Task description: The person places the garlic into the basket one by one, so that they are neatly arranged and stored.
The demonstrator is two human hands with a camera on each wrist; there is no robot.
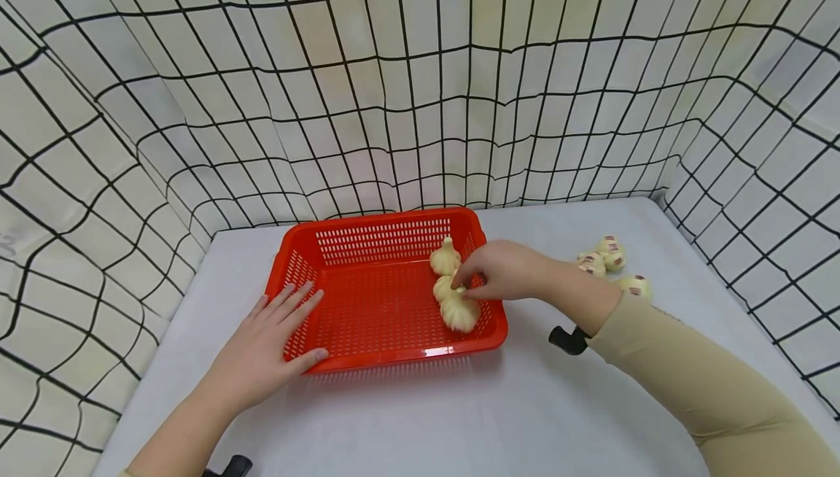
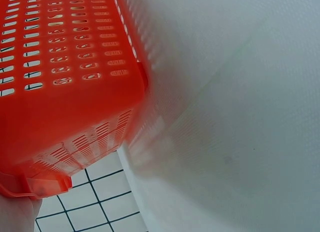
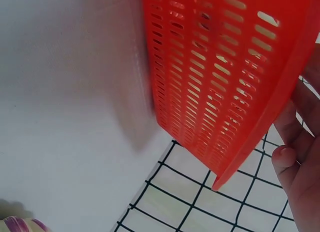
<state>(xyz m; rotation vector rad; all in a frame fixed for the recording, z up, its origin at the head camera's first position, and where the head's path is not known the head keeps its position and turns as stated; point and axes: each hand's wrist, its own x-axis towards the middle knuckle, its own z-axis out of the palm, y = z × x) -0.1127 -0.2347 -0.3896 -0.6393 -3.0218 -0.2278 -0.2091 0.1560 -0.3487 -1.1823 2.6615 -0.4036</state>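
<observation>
A red plastic basket (image 1: 387, 357) with slotted walls sits on the white surface. Over its left rim lies my left hand (image 1: 262, 349), fingers straight and spread, thumb along the front corner. My right hand (image 1: 508, 270) reaches across the right rim, its thumb and forefinger bent together at the top of the front garlic bulb (image 1: 461, 314). A second garlic bulb (image 1: 442, 288) lies beside that one, partly behind the fingers. Farther back is another garlic bulb (image 1: 445, 259), stem upward. In the right wrist view the basket wall (image 3: 215, 81) hides the fingertips' grip.
Several garlic bulbs (image 1: 612, 252) with purple marks lie right of the basket, near my right forearm. Black netting (image 1: 420, 98) over pale walls encloses the back and both sides. Dark camera parts (image 1: 569, 340) show beneath the right wrist.
</observation>
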